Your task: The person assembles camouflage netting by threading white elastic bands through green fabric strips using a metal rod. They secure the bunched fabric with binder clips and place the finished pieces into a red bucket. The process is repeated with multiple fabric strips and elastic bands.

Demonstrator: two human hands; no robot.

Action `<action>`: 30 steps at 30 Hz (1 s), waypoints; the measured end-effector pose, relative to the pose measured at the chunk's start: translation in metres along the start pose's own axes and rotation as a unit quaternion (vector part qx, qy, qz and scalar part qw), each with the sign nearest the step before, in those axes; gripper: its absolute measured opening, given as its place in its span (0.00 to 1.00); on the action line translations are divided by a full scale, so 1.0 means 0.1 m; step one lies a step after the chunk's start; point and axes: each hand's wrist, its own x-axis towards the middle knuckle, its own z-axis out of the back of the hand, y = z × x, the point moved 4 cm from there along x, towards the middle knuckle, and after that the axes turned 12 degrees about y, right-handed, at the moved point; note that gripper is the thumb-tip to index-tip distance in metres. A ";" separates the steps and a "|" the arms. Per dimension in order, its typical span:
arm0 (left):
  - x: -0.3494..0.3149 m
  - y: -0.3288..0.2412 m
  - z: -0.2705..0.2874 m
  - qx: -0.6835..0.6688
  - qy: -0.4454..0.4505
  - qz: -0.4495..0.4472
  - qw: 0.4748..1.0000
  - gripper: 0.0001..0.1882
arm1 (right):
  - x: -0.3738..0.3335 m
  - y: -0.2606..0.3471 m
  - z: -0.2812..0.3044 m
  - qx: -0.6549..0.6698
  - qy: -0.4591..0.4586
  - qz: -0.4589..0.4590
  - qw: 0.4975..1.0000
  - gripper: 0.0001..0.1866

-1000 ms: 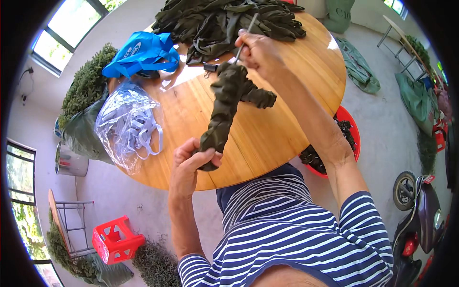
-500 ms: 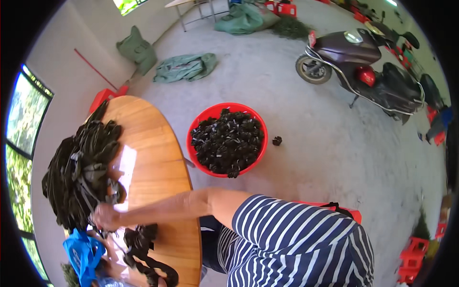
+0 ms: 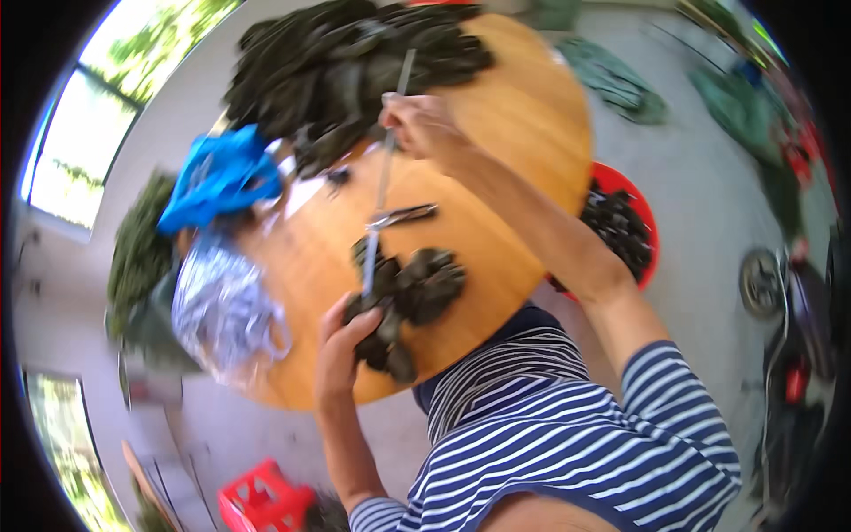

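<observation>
Low over the near edge of the round, honey-coloured wooden table (image 3: 532,106), your left hand (image 3: 341,344) grips the bunched, dark olive fabric bundle (image 3: 427,285) between thumb and fingers, apparently to anchor it. Your right hand (image 3: 412,124) pinches the thin, pale grey rod or strip (image 3: 384,182) rising from it, seemingly to hold it straight, while the large, dark olive cloth heap (image 3: 355,64) lies along the far edge, probably within reach.

Bright left windows (image 3: 78,146); table (image 3: 523,106) glare; motion blur, seemingly; edges bowed.
</observation>
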 end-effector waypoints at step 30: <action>-0.07 -0.01 0.23 -0.129 0.084 0.030 0.988 0.09 | -0.78 0.04 -1.24 0.007 0.331 -0.063 0.941 0.16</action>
